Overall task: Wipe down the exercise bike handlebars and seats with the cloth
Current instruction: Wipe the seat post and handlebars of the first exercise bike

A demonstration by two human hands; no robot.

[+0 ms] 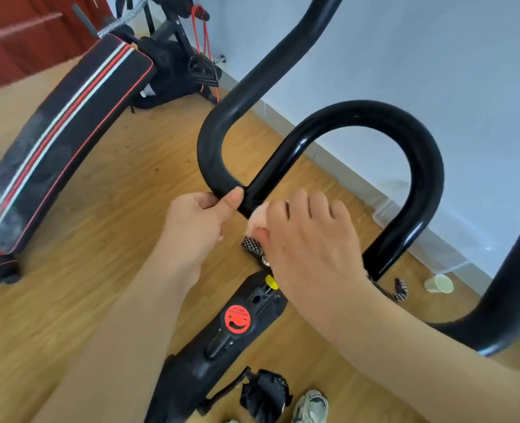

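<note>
Wiping the handlebars is the step in hand. The right hand has its fingers curled over a pale pink cloth. It pushes the cloth onto the low end of the shiny black loop, right where the loop meets the padded outer bar. Only a small bit of cloth peeks out by the thumb — the rest is hidden under the hand.

The left hand has a tight grip on the padded outer bar at its bottom bend, just beside the cloth. Its thumb is on top and its fingers are tucked round the bar. It looks like it is there to stop the bars from wobbling.

I think most of the job is left to do. The big curve of the loop, the long padded bar going up and the other bar at the right edge all need the cloth. No seat shows here, so that part is not done yet either.

Next, the right hand would need to slide the cloth up and round the loop, wrapped close so the back of the tube gets rubbed too. The left hand may have to move aside when the cloth comes to the padded bar.

Below are the bike frame with a round red sticker, a pedal and a shoe. A paper cup stands on the wooden floor — and a striped padded bench lies to the left.
</note>
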